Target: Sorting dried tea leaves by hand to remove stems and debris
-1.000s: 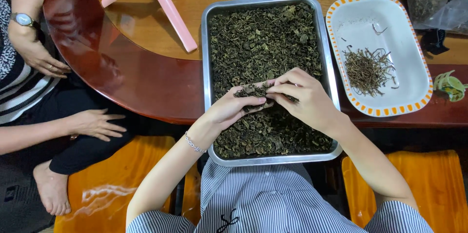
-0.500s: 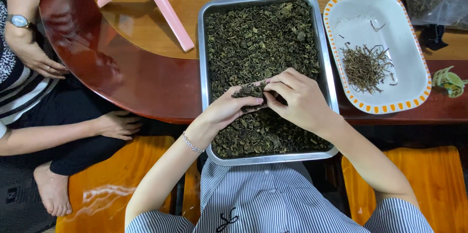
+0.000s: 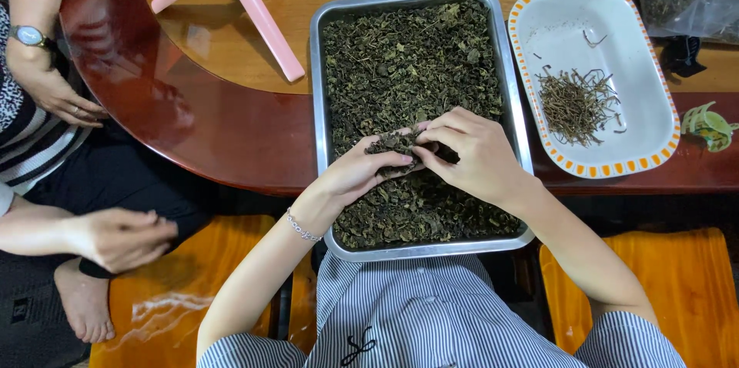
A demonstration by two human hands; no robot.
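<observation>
Nearest the camera: striped shirt, both forearms reaching over the near rim of a metal tray that overhangs the edge of the wooden table

Left hand cupped, fingers curled under a small clump of dried leaves. Right hand meets it from the other side, fingertips pinched on the same clump. Clump is held just above the leaf bed in the near half of the tray

Tray's long axis runs away from the person, near to far; it is full of dark green leaves across almost its whole floor

Right of the tray, just beside it: white dish with an orange rim, long axis the same way, holding a small pile of brown stems. Judging by that small pile against the full tray, the picking-out is early, most leaves unsorted

Far left: another person's hands, one wearing a watch; pink stand on the table
</observation>
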